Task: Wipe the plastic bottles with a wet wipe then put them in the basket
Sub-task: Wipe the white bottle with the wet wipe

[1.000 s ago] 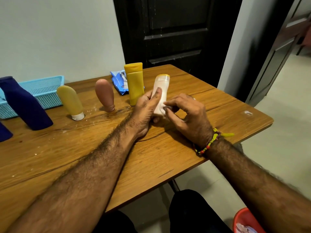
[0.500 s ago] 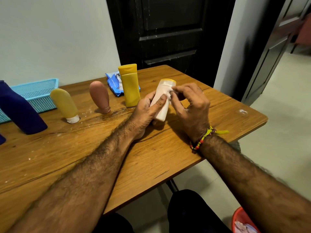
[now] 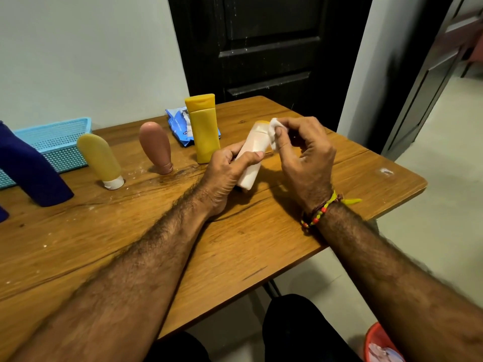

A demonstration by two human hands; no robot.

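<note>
My left hand (image 3: pixel 227 171) grips a white bottle with a yellow cap (image 3: pixel 252 155), tilted, its base near the table. My right hand (image 3: pixel 303 152) pinches a small white wet wipe (image 3: pixel 273 131) against the bottle's upper part near the cap. Standing behind on the wooden table (image 3: pixel 235 244) are a tall yellow bottle (image 3: pixel 203 129), a brown tube (image 3: pixel 156 147), a pale yellow tube (image 3: pixel 100 160) and a dark blue bottle (image 3: pixel 31 171). A light blue basket (image 3: pixel 56 142) sits at the back left by the wall.
A blue wet-wipe pack (image 3: pixel 177 125) lies behind the tall yellow bottle. Another dark blue object (image 3: pixel 3 214) pokes in at the left edge. A red bin (image 3: pixel 379 346) with used wipes is on the floor at lower right. A black door stands behind the table.
My right hand has moved from the bottle's lower side up to its cap end with the wipe. The left hand has tilted the bottle and kept its grip.
</note>
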